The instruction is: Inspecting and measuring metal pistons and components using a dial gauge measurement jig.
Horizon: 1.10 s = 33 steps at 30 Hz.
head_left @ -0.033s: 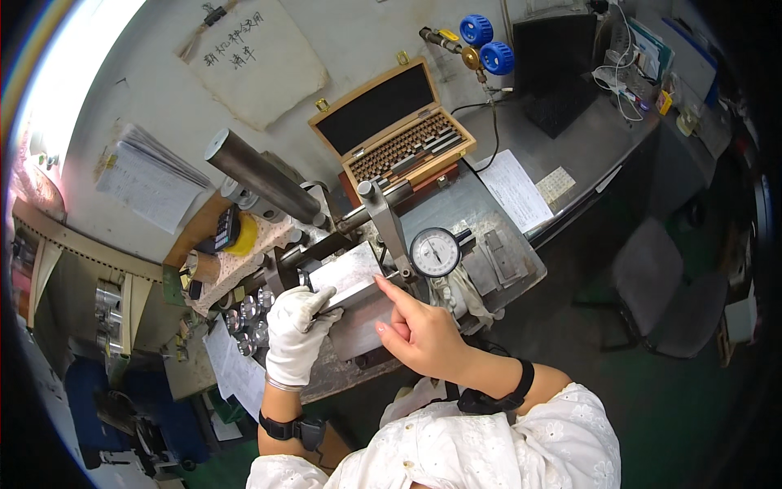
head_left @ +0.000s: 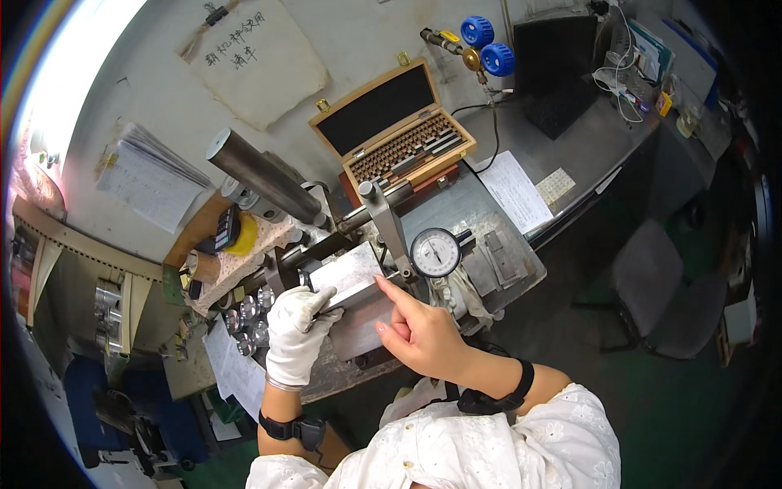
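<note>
My left hand [head_left: 297,334], in a white glove, grips the near left end of a flat grey metal block [head_left: 352,275] that lies on the measuring stand's base. My right hand [head_left: 419,330] is bare; its index finger is stretched out and touches the block's right edge, while the other fingers curl and hold nothing. Just beyond that fingertip sits a round dial gauge [head_left: 436,253], carried on an upright steel post [head_left: 387,218].
An open wooden case of gauge blocks [head_left: 399,130] stands behind the stand. A thick steel bar [head_left: 261,175] lies to the left, with a yellow tape roll [head_left: 244,234] and several round metal parts [head_left: 248,314]. A paper sheet [head_left: 513,191] lies right; grey chair [head_left: 676,293].
</note>
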Motion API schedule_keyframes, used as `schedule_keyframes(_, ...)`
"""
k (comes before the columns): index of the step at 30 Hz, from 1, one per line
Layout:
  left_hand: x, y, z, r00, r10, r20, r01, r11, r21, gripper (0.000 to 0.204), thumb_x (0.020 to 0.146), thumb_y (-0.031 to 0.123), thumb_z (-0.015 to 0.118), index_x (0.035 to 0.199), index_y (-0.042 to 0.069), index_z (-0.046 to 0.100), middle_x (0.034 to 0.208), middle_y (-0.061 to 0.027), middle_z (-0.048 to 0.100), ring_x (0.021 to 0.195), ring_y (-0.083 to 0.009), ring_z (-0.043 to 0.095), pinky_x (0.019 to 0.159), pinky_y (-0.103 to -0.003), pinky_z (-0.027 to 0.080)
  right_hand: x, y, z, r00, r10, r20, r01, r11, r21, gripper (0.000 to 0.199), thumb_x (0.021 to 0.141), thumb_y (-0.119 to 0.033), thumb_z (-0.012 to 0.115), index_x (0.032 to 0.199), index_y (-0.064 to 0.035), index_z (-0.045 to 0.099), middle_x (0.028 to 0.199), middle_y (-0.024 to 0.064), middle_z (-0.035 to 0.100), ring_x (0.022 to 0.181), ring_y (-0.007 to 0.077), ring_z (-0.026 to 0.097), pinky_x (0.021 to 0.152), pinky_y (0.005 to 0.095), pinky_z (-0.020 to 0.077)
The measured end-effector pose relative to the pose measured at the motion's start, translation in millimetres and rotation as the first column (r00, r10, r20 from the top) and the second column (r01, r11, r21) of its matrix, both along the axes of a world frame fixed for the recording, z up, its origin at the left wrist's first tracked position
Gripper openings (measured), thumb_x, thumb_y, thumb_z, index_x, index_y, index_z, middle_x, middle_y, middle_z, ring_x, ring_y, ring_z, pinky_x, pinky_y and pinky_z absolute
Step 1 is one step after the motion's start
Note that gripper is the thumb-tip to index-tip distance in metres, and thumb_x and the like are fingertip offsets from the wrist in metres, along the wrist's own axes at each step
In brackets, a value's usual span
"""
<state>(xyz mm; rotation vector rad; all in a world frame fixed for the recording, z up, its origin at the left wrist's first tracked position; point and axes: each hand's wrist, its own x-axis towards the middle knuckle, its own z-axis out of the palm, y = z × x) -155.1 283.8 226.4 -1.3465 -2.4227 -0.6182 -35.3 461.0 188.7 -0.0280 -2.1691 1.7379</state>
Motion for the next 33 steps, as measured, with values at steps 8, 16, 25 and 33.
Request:
schedule_keyframes(8, -6, 2, 1, 0.999, -0.035, 0.029, 0.034, 0.999, 0.041, 0.040, 0.059, 0.004, 0.078, 0.097, 0.009, 0.067, 0.083, -0.0081, 0.065, 0.083, -0.0273, 0.061, 0.076, -0.036, 0.049, -4, -1, 1, 1.000, -0.013, -0.016, 0.014, 0.999, 0.047, 0.061, 0.082, -0.014, 0.060, 0.136, 0.0012, 0.037, 0.060, 0.0064, 0.049, 0.050, 0.0204, 0.051, 0.051, 0.0326, 0.0435)
schedule_keyframes(16, -6, 4, 2, 0.998, -0.058, 0.005, 0.057, 0.996, 0.072, 0.039, 0.060, 0.011, 0.080, 0.096, 0.010, 0.067, 0.075, -0.0068, 0.062, 0.075, -0.0262, 0.060, 0.071, -0.036, 0.048, 0, -1, -4, 0.999, -0.006, -0.040, 0.009, 0.996, 0.083, 0.062, 0.082, -0.012, 0.061, 0.138, 0.0003, 0.036, 0.059, 0.0035, 0.046, 0.049, 0.0154, 0.047, 0.050, 0.0289, 0.0414)
schedule_keyframes(25, -6, 3, 1, 0.999, -0.043, -0.010, 0.044, 0.989, 0.141, 0.039, 0.058, 0.010, 0.080, 0.094, 0.010, 0.067, 0.076, -0.0074, 0.062, 0.074, -0.0267, 0.060, 0.071, -0.036, 0.049, 7, 43, -66, 0.930, -0.258, -0.260, 0.320, 0.917, 0.236, 0.013, 0.085, -0.008, 0.058, 0.096, -0.0018, 0.059, 0.074, 0.0092, 0.058, 0.056, 0.0178, 0.053, 0.052, 0.0289, 0.0426)
schedule_keyframes(33, -9, 4, 5, 0.995, -0.089, -0.032, 0.093, 0.982, 0.162, 0.032, 0.065, 0.015, 0.077, 0.095, 0.010, 0.067, 0.072, -0.0085, 0.063, 0.070, -0.0263, 0.061, 0.069, -0.036, 0.050, 3, 131, -180, 0.681, -0.683, 0.263, 0.342, 0.614, 0.711, 0.040, 0.076, -0.020, 0.069, 0.111, -0.0090, 0.053, 0.109, 0.0162, 0.051, 0.105, 0.0368, 0.051, 0.083, 0.0449, 0.0452)
